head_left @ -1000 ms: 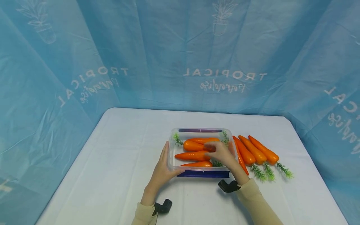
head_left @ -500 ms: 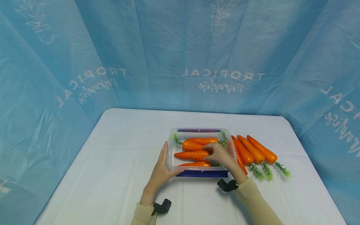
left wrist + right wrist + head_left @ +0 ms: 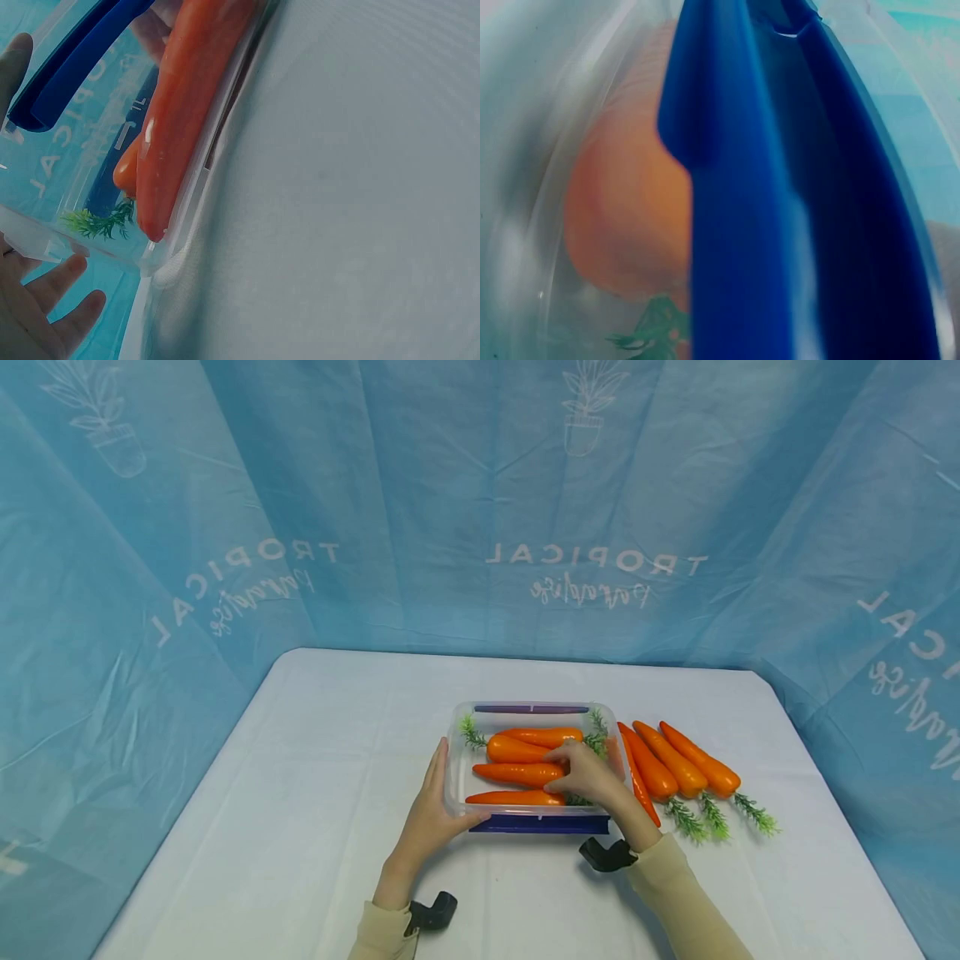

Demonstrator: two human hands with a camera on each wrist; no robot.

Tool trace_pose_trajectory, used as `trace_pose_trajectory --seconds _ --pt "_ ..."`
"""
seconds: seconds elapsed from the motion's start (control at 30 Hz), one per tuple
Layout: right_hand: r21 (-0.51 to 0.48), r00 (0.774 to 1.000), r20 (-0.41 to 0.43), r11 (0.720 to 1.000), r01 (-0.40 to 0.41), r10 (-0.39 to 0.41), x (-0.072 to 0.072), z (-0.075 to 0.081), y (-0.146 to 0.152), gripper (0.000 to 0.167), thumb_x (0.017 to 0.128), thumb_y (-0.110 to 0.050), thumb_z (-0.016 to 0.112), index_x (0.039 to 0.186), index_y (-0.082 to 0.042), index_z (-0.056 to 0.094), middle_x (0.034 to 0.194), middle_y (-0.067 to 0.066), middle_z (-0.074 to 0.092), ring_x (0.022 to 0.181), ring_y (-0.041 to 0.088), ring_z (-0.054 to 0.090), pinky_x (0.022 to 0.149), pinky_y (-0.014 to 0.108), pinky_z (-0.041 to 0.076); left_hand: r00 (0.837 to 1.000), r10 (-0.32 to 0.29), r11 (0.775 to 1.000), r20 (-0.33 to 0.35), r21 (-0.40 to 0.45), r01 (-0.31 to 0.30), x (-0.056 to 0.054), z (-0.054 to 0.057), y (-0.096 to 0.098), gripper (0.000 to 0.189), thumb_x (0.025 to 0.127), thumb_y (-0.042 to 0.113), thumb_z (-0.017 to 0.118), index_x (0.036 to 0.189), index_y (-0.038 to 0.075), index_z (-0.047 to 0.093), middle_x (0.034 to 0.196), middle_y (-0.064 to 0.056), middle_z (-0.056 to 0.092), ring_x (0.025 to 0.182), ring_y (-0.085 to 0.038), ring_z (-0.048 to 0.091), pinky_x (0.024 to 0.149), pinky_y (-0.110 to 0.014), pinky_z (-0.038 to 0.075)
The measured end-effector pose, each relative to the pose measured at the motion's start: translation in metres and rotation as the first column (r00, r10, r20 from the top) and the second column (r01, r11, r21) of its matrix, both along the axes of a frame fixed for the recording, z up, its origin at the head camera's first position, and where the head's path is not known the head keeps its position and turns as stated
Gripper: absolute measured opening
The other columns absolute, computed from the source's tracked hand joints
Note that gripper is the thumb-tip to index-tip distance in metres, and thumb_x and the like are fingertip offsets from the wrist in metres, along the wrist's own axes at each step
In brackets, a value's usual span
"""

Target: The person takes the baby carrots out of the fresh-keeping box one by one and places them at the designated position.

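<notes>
A clear plastic box point(image 3: 454, 793) with blue clips holds several orange carrots with green tops. My left hand point(image 3: 433, 810) rests against its left wall, fingers straight along the side and thumb at the front left corner. Inside the box, my right hand point(image 3: 588, 772) grips the thick end of a carrot point(image 3: 517, 775), fingers over its far side and thumb on its near side. A front carrot point(image 3: 513, 798) lies just nearer, along the front wall. The blue front clip point(image 3: 739, 225) fills much of the right wrist view and hides the right fingers there.
Right of the box lie several more carrots point(image 3: 678, 770) in a row, tops toward the near right. The white-covered table point(image 3: 300, 827) is backed by a blue printed curtain point(image 3: 420, 510).
The gripped carrot has shifted slightly right, and the front carrot has slid a little left. My right hand has barely moved; the left hand stays against the box.
</notes>
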State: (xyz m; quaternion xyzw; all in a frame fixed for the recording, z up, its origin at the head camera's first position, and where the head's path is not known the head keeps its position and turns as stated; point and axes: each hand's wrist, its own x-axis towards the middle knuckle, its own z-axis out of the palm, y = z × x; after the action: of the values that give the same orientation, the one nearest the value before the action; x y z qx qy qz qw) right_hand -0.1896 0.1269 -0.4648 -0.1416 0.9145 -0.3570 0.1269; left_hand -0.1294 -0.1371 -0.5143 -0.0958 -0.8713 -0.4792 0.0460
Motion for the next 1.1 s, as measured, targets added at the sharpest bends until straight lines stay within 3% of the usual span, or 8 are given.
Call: trace_pose_trajectory --seconds 0.13,0.3,0.67,0.93,1.1 --pt "-0.020 0.999 0.024 0.999 0.033 -0.033 0.0014 0.0010 0.0000 0.038 0.076 -0.012 0.079 0.110 0.000 0.068 0.103 0.014 0.063 0.088 0.023 0.052 0.081 0.035 0.051 1.000 0.001 1.000 0.000 0.001 -0.001 0.0005 0.0003 -0.0002 0.119 0.068 0.046 0.083 0.155 0.026 0.004 0.162 -0.004 0.011 0.147 -0.030 0.020 0.115 -0.056 0.024" --pt "0.006 0.999 -0.012 0.999 0.032 -0.032 0.0049 0.0044 -0.0002 0.035 0.076 -0.012 0.078 0.107 0.000 0.068 0.108 0.016 0.067 0.096 0.026 0.058 0.093 0.047 0.051 1.000 0.005 1.000 -0.016 -0.003 -0.005 0.0007 -0.0018 -0.0002 0.120 0.067 0.046 0.083 0.155 0.027 0.003 0.162 -0.004 0.012 0.147 -0.030 0.021 0.115 -0.056 0.025" --pt "0.026 0.998 -0.009 0.998 0.059 -0.059 0.0007 0.0005 0.0005 0.038 0.075 -0.015 0.081 0.109 -0.002 0.069 0.109 0.013 0.068 0.087 0.020 0.055 0.087 0.042 0.053 0.999 0.001 1.000 -0.039 -0.004 -0.001 -0.0009 -0.0020 -0.0001 0.120 0.067 0.047 0.083 0.155 0.023 0.005 0.162 -0.006 0.013 0.146 -0.032 0.022 0.114 -0.057 0.025" --pt "-0.117 0.997 -0.062 0.992 0.043 -0.050 0.0007 -0.0004 0.0015 0.042 0.077 -0.018 0.079 0.116 -0.006 0.068 0.110 0.010 0.068 0.086 0.018 0.057 0.081 0.035 0.056 1.000 0.001 1.000 -0.006 -0.005 -0.001 -0.0006 0.0026 0.0002 0.120 0.067 0.047 0.083 0.155 0.025 0.003 0.162 -0.005 0.011 0.147 -0.030 0.020 0.115 -0.056 0.024" --pt "-0.253 0.997 -0.072 0.967 0.010 -0.029 0.0031 -0.0007 0.0031 0.052 0.080 -0.024 0.077 0.128 -0.012 0.061 0.123 0.004 0.065 0.106 0.018 0.061 0.094 0.041 0.052 1.000 0.002 1.000 -0.005 -0.003 -0.002 0.0012 0.0005 0.0002 0.121 0.067 0.047 0.083 0.155 0.027 0.002 0.162 -0.005 0.011 0.147 -0.031 0.021 0.114 -0.058 0.026"
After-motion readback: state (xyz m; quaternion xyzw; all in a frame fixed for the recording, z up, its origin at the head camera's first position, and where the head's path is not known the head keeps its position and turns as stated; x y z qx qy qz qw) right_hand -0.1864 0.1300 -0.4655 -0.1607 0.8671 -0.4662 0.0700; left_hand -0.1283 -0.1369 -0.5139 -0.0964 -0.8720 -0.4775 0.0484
